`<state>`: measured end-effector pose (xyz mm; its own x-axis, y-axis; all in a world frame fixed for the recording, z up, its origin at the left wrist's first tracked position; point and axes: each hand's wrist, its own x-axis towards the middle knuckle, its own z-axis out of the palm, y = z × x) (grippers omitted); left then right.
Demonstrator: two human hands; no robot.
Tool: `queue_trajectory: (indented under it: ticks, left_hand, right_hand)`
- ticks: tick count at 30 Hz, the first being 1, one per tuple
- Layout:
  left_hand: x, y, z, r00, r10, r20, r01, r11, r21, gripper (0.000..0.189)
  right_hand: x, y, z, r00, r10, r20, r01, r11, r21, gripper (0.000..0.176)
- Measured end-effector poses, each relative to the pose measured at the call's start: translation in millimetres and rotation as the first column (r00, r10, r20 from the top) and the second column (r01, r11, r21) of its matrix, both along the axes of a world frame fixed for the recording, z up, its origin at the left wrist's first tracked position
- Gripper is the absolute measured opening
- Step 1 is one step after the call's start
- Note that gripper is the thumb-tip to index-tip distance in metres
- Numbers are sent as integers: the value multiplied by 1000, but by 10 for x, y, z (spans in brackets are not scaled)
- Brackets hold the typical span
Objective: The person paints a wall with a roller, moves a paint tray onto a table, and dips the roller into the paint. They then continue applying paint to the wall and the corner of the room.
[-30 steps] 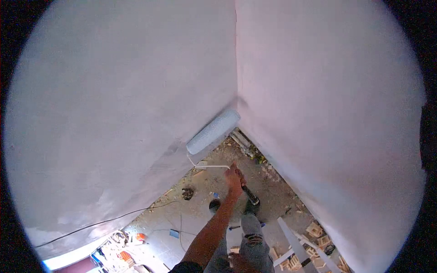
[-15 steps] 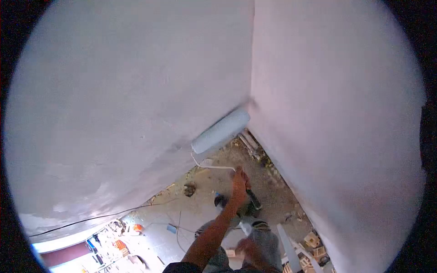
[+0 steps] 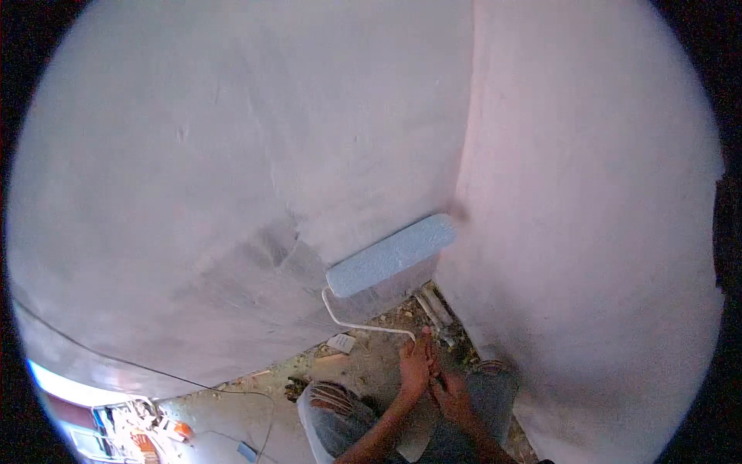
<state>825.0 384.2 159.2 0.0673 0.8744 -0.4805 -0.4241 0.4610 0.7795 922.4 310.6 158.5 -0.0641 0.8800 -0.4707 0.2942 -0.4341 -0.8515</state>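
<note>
A paint roller (image 3: pixel 390 259) with a long pale blue sleeve lies slantwise against the left wall (image 3: pixel 193 155), its far end close to the inside corner. The white wire frame bends down from the sleeve's left end to the handle. My left hand (image 3: pixel 416 365) is closed round the handle just below the wire. Right below it, my right hand (image 3: pixel 452 396) also closes on the handle. Between them the two hands hide nearly all of the handle.
The right wall (image 3: pixel 587 193) meets the left one at a corner. Debris and small pieces (image 3: pixel 437 309) lie along the floor there. A dark cable (image 3: pixel 116 357) runs across the lower left wall. Clutter (image 3: pixel 143 433) and a blue object (image 3: pixel 247 451) lie lower left.
My right hand has come up from beside my knee onto the roller handle. The view has shifted, with the roller and left hand now lower in it. My knees are bent nearer the wall.
</note>
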Motion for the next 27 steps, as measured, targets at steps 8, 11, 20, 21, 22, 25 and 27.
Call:
queue_trajectory:
  ticks: [8,11,20,21,22,25,27]
  left_hand:
    - [-128,63,-98,993,-92,79,79,985,153,23]
    - [-155,-11,-49,992,-99,-73,118,936,330,23]
    - [-290,-297,93,981,-48,-187,102,952,288,33]
    - [-346,-396,107,925,-4,-380,156,916,370,33]
    - [-400,-521,145,835,66,-546,220,870,441,33]
    - [-1198,-1395,69,276,598,-753,8,782,623,25]
    - [-1888,-2066,-698,260,848,-462,-616,514,597,22]
  right_hand:
    - [-96,240,-233,996,-70,-60,91,867,491,26]
    - [-25,209,-408,999,-30,-18,35,843,537,29]
    - [-161,380,259,986,-71,149,-42,767,640,35]
    - [-163,359,190,980,-52,191,-72,807,586,37]
    - [-133,316,72,971,-29,238,-105,840,532,40]
    - [-47,312,-480,977,26,214,-127,870,476,40]
    - [-67,238,-541,982,19,187,-111,863,494,38]
